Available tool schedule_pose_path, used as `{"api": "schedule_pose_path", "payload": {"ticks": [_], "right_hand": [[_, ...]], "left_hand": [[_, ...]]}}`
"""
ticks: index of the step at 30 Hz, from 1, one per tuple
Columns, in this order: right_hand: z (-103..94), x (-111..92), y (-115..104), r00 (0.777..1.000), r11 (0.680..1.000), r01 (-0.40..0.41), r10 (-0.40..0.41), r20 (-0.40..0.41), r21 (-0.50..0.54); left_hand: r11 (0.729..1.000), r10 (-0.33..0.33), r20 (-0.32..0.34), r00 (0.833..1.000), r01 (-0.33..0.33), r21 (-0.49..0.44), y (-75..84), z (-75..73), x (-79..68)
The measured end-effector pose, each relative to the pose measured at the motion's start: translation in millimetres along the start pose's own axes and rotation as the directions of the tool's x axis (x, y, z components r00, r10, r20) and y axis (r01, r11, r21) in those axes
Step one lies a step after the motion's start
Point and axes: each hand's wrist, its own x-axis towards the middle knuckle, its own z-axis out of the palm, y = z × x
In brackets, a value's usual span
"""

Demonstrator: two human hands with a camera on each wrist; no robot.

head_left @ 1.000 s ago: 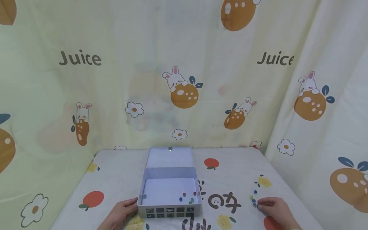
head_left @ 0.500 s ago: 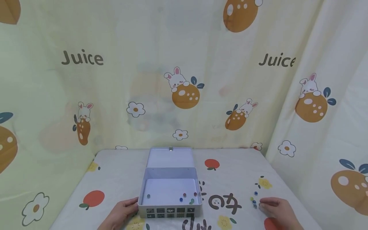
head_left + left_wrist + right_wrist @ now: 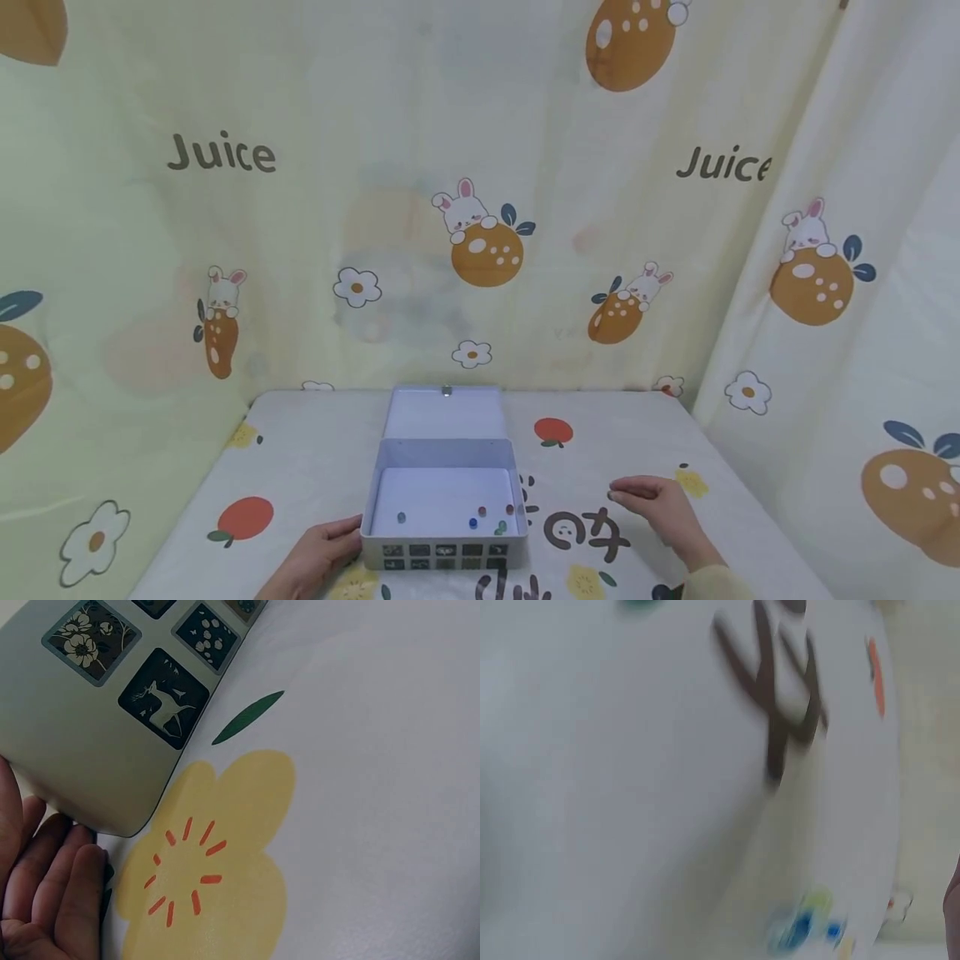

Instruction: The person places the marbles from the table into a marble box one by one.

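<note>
Patterned curtains (image 3: pixel 307 217) back the desk (image 3: pixel 315 454), a lidded tin box (image 3: pixel 444 540) at six o'clock. At its eight, the left hand (image 3: pixel 318 552) touches it, grip relaxed; at three, the right hand (image 3: pixel 662 508) pinches a marble (image 3: pixel 611 496), grip nearly closed.

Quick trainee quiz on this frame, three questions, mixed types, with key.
1. True or false: the lid of the box is open and a blue marble lies inside.
2. Fill in: the hand at the side of the box is the person's ____ hand.
3. Which view shows a cluster of loose marbles outside the box?

Key:
1. True.
2. Left; the left hand.
3. The right wrist view, though blurred.
</note>
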Motion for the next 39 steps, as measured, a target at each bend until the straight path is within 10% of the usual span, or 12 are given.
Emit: {"api": "schedule_pose_path", "payload": {"ticks": [11, 18, 39], "right_hand": [[78.8, 15, -74, 0.958, 0.965, 0.229, -0.247, 0.144, 0.130], [109.1, 20, -100, 0.951, 0.964, 0.231, -0.252, 0.179, 0.129], [116.2, 24, -108, 0.950, 0.967, 0.224, -0.245, 0.191, 0.124]], "left_hand": [[0.998, -0.006, -0.027, 1.000, 0.008, 0.069, -1.9, 6.8, 4.8], [0.995, 0.005, -0.052, 0.999, 0.000, 0.096, 1.4, 13.9, 7.0], [0.999, 0.000, -0.083, 0.997, 0.003, 0.040, -3.0, 2.7, 5.8]]}}
